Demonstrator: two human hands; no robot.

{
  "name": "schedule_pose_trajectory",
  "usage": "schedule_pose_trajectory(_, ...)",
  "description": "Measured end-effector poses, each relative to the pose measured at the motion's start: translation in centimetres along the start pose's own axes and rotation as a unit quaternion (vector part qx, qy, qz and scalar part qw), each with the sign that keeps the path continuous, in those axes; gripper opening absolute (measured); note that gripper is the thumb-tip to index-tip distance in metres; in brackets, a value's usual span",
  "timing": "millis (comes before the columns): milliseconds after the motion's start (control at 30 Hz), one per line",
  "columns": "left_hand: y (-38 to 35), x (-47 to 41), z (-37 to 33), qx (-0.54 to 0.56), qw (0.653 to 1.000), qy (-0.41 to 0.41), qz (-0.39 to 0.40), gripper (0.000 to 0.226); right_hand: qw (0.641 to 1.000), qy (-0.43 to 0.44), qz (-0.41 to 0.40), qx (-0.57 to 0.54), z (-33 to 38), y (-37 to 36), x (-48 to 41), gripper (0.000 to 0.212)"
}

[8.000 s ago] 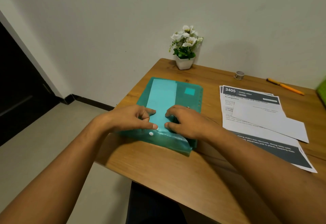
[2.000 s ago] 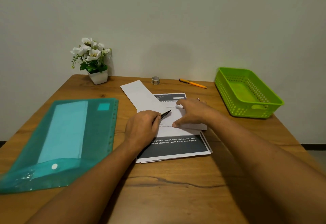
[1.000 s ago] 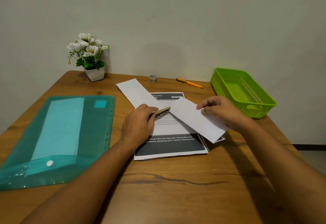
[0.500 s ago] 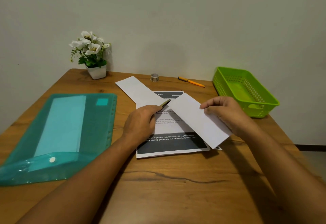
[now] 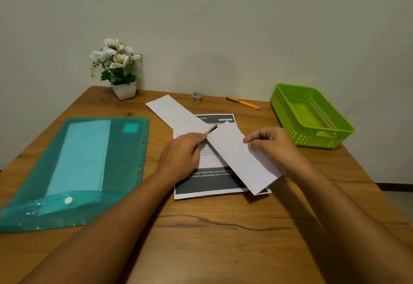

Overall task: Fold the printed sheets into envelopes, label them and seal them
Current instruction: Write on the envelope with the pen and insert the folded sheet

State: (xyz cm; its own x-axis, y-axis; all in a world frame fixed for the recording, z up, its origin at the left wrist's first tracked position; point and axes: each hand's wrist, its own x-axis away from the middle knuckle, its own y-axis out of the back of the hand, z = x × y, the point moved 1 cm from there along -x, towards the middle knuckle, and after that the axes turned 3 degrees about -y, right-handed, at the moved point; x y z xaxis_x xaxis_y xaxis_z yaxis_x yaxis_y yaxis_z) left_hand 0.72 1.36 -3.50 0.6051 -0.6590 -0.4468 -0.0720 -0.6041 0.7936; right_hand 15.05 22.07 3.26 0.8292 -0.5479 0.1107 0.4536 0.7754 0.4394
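Observation:
A stack of printed sheets (image 5: 210, 183) with dark header bands lies in the middle of the wooden table (image 5: 223, 239). My right hand (image 5: 271, 147) pinches a white envelope (image 5: 241, 156) by its edge and holds it tilted just above the sheets. My left hand (image 5: 181, 154) grips a dark pen (image 5: 211, 129) whose tip points at the envelope's far end. A second white envelope (image 5: 173, 111) lies flat behind, partly over the sheets.
A teal plastic folder (image 5: 73, 169) with paper inside lies at the left. At the back stand a white flower pot (image 5: 124, 89), a small tape roll (image 5: 197, 97) and an orange pen (image 5: 244, 103). A green basket (image 5: 310, 116) sits at the right.
My right hand has lifted the envelope off the sheets and turned it slantwise. The left hand with the pen stays beside it, tip nearer the envelope.

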Motion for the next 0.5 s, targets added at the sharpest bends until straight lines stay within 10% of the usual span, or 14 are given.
schedule_pose_trajectory(500,0.0,-0.1,0.0,-0.005,1.0,-0.001,0.003,0.031,0.996,-0.054,0.075,-0.02,-0.1,-2.1,-0.4,0.015)
